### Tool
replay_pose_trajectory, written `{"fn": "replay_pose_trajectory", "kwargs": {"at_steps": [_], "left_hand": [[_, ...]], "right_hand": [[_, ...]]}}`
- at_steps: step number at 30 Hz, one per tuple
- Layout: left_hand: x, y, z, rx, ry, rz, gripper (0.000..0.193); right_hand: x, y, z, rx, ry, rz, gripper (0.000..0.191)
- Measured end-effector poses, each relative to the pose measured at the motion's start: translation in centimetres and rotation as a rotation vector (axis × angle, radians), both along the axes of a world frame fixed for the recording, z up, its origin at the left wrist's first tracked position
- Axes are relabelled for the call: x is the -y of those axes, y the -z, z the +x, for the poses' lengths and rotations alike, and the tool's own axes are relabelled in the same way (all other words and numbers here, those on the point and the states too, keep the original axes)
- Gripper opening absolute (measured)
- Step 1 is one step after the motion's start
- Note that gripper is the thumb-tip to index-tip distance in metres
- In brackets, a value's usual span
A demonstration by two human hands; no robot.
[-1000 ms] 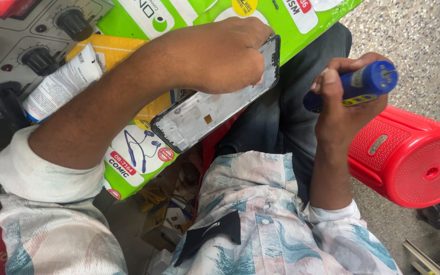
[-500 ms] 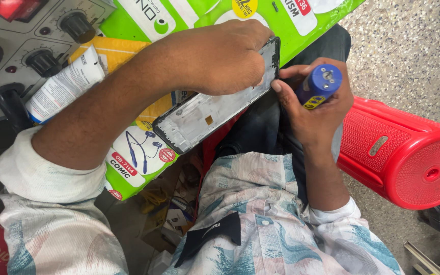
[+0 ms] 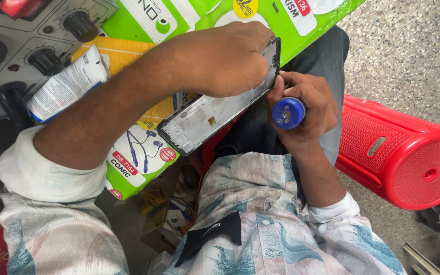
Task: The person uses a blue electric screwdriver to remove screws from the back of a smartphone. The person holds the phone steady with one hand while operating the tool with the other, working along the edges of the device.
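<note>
While the left hand (image 3: 225, 63) clamps the upper end of a bare phone frame (image 3: 215, 112) against the near edge of the green printed mat (image 3: 143, 158), the right hand (image 3: 306, 109) is wrapped tight around a blue-capped screwdriver (image 3: 287, 112), its tip meeting the frame's right edge under the left fingers. The frame lies inner side up, stripped of most parts; judging by that, disassembly looks well advanced, with perhaps a last screw left, though the contact point is hidden. A white tube (image 3: 64, 84) rests at the mat's left edge, a red stool (image 3: 408, 153) beside the knee.
</note>
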State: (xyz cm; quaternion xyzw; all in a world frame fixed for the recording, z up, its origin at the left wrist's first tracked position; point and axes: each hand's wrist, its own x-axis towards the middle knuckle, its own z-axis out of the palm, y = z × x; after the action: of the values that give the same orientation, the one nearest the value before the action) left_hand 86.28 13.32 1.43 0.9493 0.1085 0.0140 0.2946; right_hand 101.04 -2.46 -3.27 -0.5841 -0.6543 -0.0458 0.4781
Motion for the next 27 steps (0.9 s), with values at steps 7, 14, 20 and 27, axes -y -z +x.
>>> {"fn": "replay_pose_trajectory", "kwargs": {"at_steps": [7,14,20,27], "left_hand": [[0.2,0.3,-0.3,-0.039,0.049,0.036,0.023],[0.4,0.4,-0.4,0.014,0.034,0.043,0.023],[0.4,0.3,-0.5,0.021,0.065,0.093,0.025],[0.8,0.1,-0.6,-0.001,-0.033,-0.048,0.026]], "right_hand": [[0.9,2.5,0.6,-0.635,-0.07,-0.193,0.034],[1.6,3.4,2.4,-1.038,-0.124,-0.268,0.037],[2.2,2.2,1.8,-0.626,-0.138,-0.299,0.05],[1.4,-0.4,0.9,-0.187,-0.072,-0.163,0.041]]}}
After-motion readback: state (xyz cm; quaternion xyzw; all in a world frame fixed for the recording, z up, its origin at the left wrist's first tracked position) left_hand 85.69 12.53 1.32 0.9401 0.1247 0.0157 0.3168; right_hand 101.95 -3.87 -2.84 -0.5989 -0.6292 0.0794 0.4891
